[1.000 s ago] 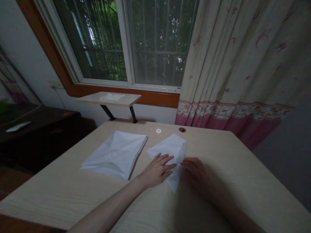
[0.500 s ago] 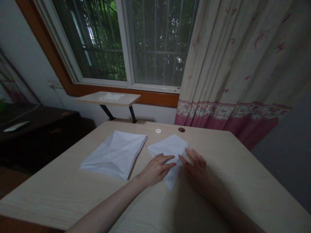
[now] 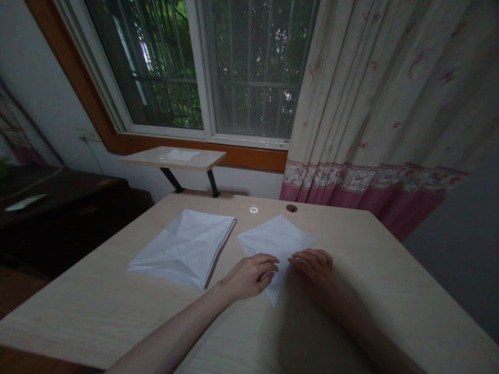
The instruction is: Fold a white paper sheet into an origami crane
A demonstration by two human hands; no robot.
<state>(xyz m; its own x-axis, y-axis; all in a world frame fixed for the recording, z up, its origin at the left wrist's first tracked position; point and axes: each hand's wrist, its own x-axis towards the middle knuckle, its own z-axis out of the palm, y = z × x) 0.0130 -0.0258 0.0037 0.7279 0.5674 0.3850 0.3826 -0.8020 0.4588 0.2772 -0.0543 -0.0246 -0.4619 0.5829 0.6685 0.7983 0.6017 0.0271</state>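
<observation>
A kite-shaped folded sheet of white paper [image 3: 278, 236] lies on the table, its narrow point towards me. At its left edge is my left hand [image 3: 251, 274], fingers curled and thumb bent in, closed on the paper's lower left side. My right hand [image 3: 315, 267] grips the opposite edge, thumb and forefinger together at the lower right side. The fingers partly cover both edges there. Left of these hands rests a stack of creased white paper sheets [image 3: 183, 249], touched by neither hand.
The pale wooden table [image 3: 163, 322] carries a small raised shelf [image 3: 144, 157] at its back left, with a piece of white paper [image 3: 181, 155] on it. A round brown cable hole [image 3: 291, 208] is near the back edge. Behind are a window and a curtain [image 3: 362, 130].
Both hands have slid slightly towards the paper's near point, and their fingers have curled in. The paper's right corner now spreads further right, uncovered by my right hand. The stack is unmoved.
</observation>
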